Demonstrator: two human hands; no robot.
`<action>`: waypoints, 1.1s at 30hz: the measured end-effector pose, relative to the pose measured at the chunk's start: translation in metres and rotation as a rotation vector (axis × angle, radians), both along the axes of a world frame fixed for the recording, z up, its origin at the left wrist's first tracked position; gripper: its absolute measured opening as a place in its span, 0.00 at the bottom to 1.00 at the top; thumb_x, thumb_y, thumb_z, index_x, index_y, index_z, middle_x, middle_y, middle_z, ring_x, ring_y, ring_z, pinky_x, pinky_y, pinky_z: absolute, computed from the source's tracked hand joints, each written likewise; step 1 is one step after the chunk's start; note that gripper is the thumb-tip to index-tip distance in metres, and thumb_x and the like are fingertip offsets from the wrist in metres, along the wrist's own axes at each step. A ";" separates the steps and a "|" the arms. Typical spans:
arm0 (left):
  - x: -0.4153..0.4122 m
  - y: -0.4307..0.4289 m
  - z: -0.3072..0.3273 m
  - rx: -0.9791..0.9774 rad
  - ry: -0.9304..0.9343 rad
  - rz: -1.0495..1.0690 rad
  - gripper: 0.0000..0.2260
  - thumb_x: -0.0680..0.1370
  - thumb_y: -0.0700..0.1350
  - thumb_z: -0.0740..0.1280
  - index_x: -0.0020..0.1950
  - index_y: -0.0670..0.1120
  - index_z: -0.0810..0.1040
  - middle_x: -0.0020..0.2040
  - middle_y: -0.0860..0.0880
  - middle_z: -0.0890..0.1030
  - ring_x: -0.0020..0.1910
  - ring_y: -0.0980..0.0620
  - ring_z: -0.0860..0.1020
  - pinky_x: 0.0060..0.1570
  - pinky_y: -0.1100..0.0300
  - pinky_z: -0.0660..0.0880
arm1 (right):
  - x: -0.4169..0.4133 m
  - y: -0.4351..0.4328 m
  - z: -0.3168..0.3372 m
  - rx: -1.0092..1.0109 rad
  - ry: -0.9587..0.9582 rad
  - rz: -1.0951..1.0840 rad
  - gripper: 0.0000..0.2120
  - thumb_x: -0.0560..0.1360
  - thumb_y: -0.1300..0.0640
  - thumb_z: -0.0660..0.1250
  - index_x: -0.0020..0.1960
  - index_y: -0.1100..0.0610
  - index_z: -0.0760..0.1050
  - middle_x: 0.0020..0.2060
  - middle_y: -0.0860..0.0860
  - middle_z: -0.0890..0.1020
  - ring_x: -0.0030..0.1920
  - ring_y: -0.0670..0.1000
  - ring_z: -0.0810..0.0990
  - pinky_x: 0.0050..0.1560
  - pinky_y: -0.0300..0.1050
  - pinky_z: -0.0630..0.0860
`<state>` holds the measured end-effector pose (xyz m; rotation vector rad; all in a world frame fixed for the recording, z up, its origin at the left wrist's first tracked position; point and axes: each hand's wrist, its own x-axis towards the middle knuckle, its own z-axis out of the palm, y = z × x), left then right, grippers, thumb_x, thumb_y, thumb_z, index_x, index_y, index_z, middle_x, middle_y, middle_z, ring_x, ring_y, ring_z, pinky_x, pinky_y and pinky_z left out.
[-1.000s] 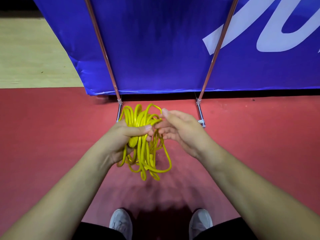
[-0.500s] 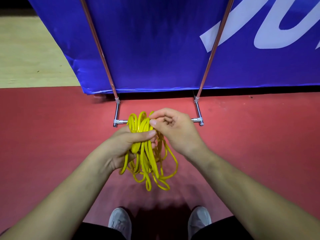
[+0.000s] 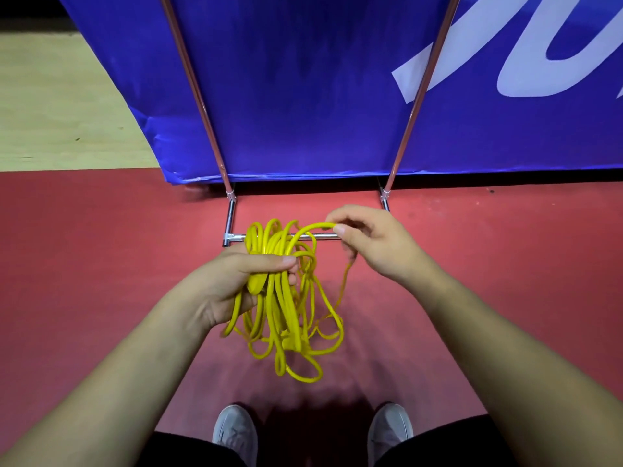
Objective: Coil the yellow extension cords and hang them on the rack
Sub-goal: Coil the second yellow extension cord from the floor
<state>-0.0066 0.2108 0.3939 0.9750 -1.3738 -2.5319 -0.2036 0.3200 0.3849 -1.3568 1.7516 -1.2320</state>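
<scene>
Yellow cord coil (image 3: pixel 286 298) hanging lengthwise downward, left hand (image 3: pixel 232 281) gripping its top, right hand (image 3: pixel 374 241) pinching one loop

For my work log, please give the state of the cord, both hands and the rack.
Yellow cord: loosely coiled, loops hanging, not yet hung.
Left hand: grips the coil's top.
Right hand: pinches one upper loop.
Rack: standing on the red floor.

Grey shoes (image 3: pixel 234 431), possibly black trousers (image 3: pixel 438 448)
</scene>
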 end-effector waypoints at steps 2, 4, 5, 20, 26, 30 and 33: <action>0.001 0.000 0.001 0.022 -0.001 0.006 0.04 0.67 0.36 0.71 0.40 0.40 0.83 0.37 0.43 0.81 0.32 0.49 0.81 0.30 0.57 0.78 | 0.000 0.000 0.007 -0.019 0.094 0.052 0.08 0.77 0.62 0.65 0.52 0.57 0.82 0.35 0.41 0.78 0.37 0.39 0.76 0.42 0.31 0.69; 0.001 0.000 0.002 0.042 0.017 0.004 0.07 0.67 0.38 0.70 0.44 0.39 0.83 0.37 0.43 0.81 0.32 0.49 0.81 0.30 0.58 0.78 | 0.009 -0.001 0.012 -0.037 0.214 0.131 0.09 0.77 0.60 0.66 0.53 0.58 0.83 0.38 0.44 0.77 0.40 0.41 0.75 0.44 0.32 0.68; 0.001 0.000 0.002 0.049 0.033 -0.003 0.08 0.67 0.39 0.70 0.46 0.40 0.83 0.37 0.43 0.81 0.32 0.49 0.81 0.30 0.57 0.78 | 0.015 -0.001 0.013 -0.050 0.247 0.159 0.09 0.76 0.59 0.66 0.53 0.58 0.83 0.38 0.44 0.77 0.41 0.41 0.75 0.44 0.32 0.67; 0.009 -0.014 0.017 0.141 0.261 -0.087 0.16 0.66 0.44 0.78 0.43 0.46 0.71 0.32 0.49 0.71 0.30 0.51 0.72 0.35 0.58 0.72 | -0.027 0.000 -0.053 0.261 0.407 0.143 0.02 0.77 0.58 0.66 0.45 0.54 0.74 0.39 0.48 0.77 0.43 0.47 0.74 0.47 0.42 0.71; 0.019 -0.021 0.019 0.152 0.257 -0.039 0.15 0.65 0.44 0.78 0.43 0.46 0.74 0.33 0.48 0.73 0.30 0.50 0.74 0.35 0.57 0.75 | -0.033 -0.004 -0.090 0.256 0.053 -0.074 0.05 0.79 0.62 0.63 0.45 0.55 0.73 0.34 0.53 0.76 0.38 0.50 0.76 0.46 0.48 0.75; 0.022 -0.019 0.016 0.083 0.095 -0.164 0.15 0.61 0.44 0.80 0.41 0.43 0.79 0.35 0.45 0.76 0.32 0.48 0.77 0.34 0.57 0.77 | -0.034 -0.012 -0.097 0.187 -0.053 -0.278 0.08 0.79 0.62 0.63 0.42 0.55 0.75 0.30 0.52 0.72 0.31 0.50 0.72 0.37 0.45 0.74; 0.027 -0.016 0.013 0.085 0.045 -0.264 0.16 0.61 0.42 0.80 0.43 0.40 0.78 0.36 0.43 0.76 0.33 0.48 0.77 0.35 0.57 0.77 | -0.041 -0.015 -0.103 0.133 0.051 -0.351 0.09 0.79 0.58 0.64 0.40 0.57 0.76 0.27 0.51 0.73 0.30 0.50 0.71 0.35 0.46 0.70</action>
